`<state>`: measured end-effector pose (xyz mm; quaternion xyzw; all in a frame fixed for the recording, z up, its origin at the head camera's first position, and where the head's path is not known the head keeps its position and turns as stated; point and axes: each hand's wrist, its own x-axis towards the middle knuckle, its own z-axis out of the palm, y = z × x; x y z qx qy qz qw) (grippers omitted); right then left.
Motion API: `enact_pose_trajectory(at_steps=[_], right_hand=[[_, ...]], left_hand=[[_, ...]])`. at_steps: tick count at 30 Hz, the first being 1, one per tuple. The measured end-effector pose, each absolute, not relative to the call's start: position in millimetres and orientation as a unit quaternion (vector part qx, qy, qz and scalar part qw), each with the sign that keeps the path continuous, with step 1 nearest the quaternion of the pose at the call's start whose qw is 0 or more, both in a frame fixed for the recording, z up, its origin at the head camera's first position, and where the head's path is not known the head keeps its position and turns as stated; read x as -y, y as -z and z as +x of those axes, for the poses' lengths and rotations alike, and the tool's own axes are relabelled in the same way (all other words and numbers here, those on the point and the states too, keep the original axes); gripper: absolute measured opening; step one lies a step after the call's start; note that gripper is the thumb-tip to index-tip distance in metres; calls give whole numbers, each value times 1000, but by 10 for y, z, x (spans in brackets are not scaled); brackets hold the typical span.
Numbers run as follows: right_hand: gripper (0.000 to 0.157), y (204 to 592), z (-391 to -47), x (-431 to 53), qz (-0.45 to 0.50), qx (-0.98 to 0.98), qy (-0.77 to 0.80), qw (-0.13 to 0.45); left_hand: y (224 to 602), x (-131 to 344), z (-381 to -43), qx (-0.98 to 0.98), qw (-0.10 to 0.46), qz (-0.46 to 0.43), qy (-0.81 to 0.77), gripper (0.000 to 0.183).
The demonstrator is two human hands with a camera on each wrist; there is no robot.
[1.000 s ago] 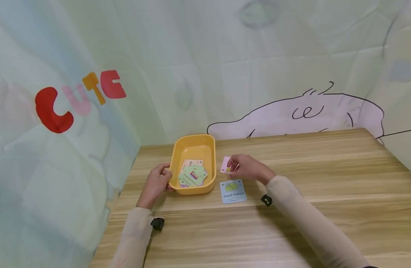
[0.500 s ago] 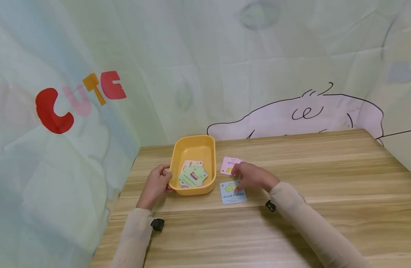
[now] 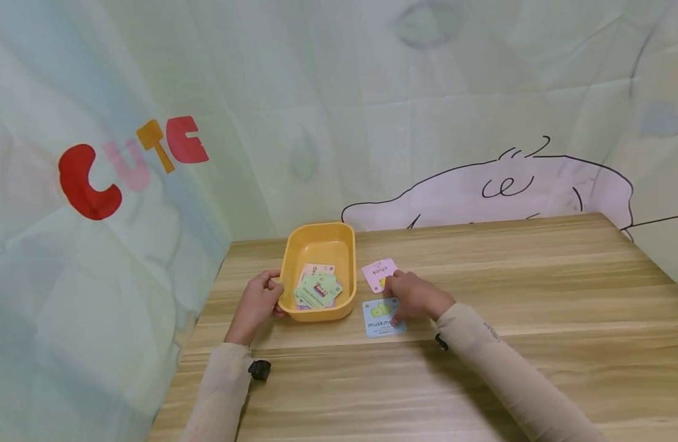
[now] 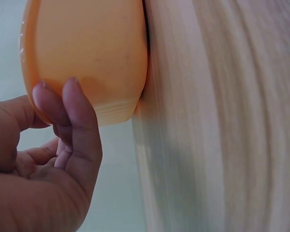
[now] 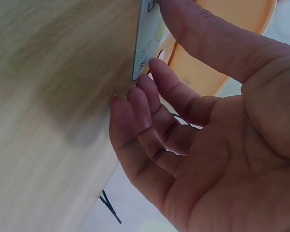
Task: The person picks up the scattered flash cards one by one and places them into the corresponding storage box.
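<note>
My left hand (image 3: pixel 260 294) holds the near left side of a yellow plastic tray (image 3: pixel 323 253). In the left wrist view, its curled fingers and thumb pinch the tray's rim (image 4: pixel 31 72). Inside lie several small picture cards, with a green one (image 3: pixel 321 291) on top. Just right of the tray, a pink "chick" card (image 3: pixel 379 270) and a blue "muskmelon" card (image 3: pixel 379 326) lie face up. Over their right edges hovers my right hand (image 3: pixel 420 296), thumb above the blue card, fingertips at the pink one. The right wrist view shows its fingers (image 5: pixel 144 108) loosely bent, gripping nothing.
The tray stands near the back left of a wood-grain table (image 3: pixel 516 288). Behind and to the left hangs a printed cloth (image 3: pixel 300 92) with "CUTE" lettering. Each wrist carries a small black device (image 3: pixel 260 369).
My right hand has drawn back from the pink card, leaving most of it uncovered, and its thumb now overlaps the blue card. The pink card has turned slightly. My left hand stays on the tray.
</note>
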<state>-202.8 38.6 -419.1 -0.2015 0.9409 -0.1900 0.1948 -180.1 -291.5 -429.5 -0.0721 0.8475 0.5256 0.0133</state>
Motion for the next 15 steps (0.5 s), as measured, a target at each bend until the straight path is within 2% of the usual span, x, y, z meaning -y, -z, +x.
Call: enact_pose_trajectory(at_steps=[9,15], right_hand=[[49,4226,-2024,-381,-206,-942,185,188],[51,4250,-2090,-436,-199,-936,210,203]], left_hand=[[4311,2915,-1790,-850,17,-81,-520,42],[4280,2912,-1777,-850,14,-79,-521,42]])
